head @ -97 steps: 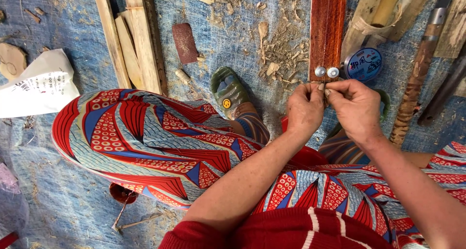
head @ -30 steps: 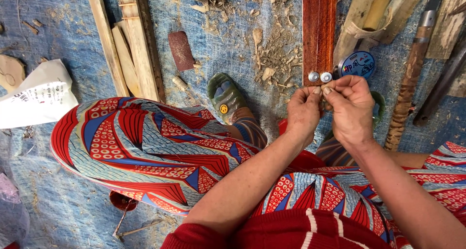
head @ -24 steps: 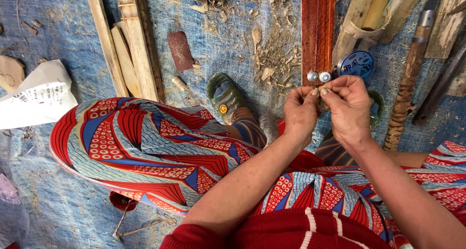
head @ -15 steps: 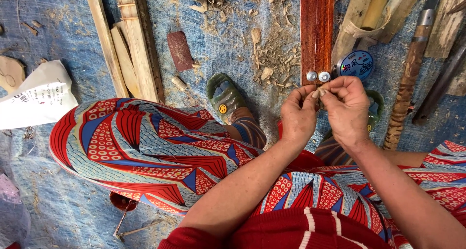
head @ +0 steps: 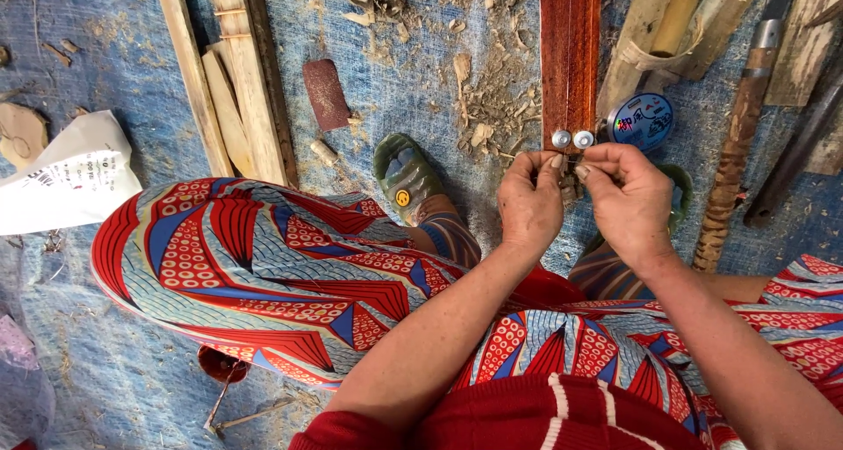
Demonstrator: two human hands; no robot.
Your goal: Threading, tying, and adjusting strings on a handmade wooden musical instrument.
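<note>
A long reddish-brown wooden board (head: pixel 571 55) lies on the blue tarp in front of me, with thin strings running along it and two round metal pegs (head: pixel 572 139) at its near end. My left hand (head: pixel 531 206) and my right hand (head: pixel 628 200) meet just below the pegs, with fingertips pinched together on a fine line that is barely visible. A round blue spool of line (head: pixel 643 121) lies just right of the pegs. My knees, in red and blue patterned cloth, frame the hands.
Wooden slats (head: pixel 233 81) lie at the upper left, next to a dark red sanding block (head: pixel 327 93) and wood shavings (head: pixel 492 99). Bamboo pieces (head: pixel 654 37) and a wooden-handled tool (head: pixel 738 151) lie at the right. White paper (head: pixel 66 182) is at the far left, and a green sandal (head: pixel 406 176) on my foot.
Both hands have stayed at the pegs with only small finger movements. The view has shifted slightly.
</note>
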